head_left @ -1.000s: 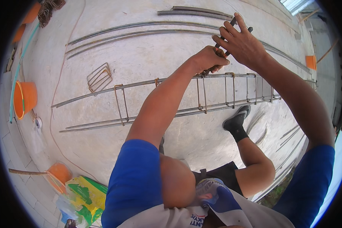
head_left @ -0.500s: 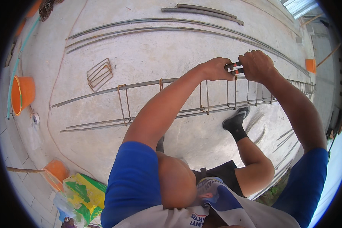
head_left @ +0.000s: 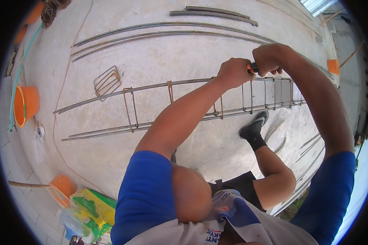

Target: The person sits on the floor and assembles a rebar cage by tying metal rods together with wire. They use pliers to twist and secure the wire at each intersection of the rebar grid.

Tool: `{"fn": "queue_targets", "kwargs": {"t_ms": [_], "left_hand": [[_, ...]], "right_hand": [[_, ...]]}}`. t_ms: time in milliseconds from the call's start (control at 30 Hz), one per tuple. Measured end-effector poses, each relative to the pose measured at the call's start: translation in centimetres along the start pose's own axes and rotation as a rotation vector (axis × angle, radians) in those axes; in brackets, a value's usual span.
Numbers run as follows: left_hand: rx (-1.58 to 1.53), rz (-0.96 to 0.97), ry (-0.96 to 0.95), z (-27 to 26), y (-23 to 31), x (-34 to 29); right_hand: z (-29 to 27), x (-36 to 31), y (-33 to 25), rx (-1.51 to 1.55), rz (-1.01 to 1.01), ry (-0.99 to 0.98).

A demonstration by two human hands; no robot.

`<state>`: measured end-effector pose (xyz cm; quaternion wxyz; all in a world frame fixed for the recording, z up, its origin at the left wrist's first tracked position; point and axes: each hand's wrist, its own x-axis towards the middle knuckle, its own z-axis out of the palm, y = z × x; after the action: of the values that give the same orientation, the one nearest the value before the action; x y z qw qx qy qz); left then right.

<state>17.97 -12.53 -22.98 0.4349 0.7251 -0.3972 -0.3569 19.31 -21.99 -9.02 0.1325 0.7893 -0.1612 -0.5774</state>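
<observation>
Over the upper bar of a long rebar cage, my two hands meet close together. My left hand is closed round a pair of pliers with black and red-orange grips; only a short piece of the grips shows. Against it, my right hand is bent at the wrist with its fingers curled in, closed on the tool's other end. The pliers' jaws are hidden. Beneath the hands, rusty rectangular stirrups link the cage's upper bar to the lower bars.
Several loose stirrups lie left of centre. Long bars and short thick bars rest beyond the cage. Orange buckets and a yellow-green sack stand at left. My shod foot is beside the lower bars.
My right hand has turned and bent at the wrist, moving slightly left and up. My left hand has shifted slightly left and turned, so less of the pliers' handles shows.
</observation>
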Motion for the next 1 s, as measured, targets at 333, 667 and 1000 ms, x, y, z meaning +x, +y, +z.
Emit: {"fn": "queue_targets", "kwargs": {"t_ms": [333,667,1000], "left_hand": [[-0.498,-0.130,-0.269,-4.4,-1.4,0.3],[-0.107,-0.016,0.102,0.3,-0.5,0.6],[-0.576,-0.100,-0.348,-4.5,-1.0,1.3]], "right_hand": [[2.7,2.3,1.2,-0.658,-0.335,1.090],[-2.9,-1.3,-1.3,-0.096,-0.041,0.064],[3.8,0.9,1.3,-0.780,-0.327,1.235]]}}
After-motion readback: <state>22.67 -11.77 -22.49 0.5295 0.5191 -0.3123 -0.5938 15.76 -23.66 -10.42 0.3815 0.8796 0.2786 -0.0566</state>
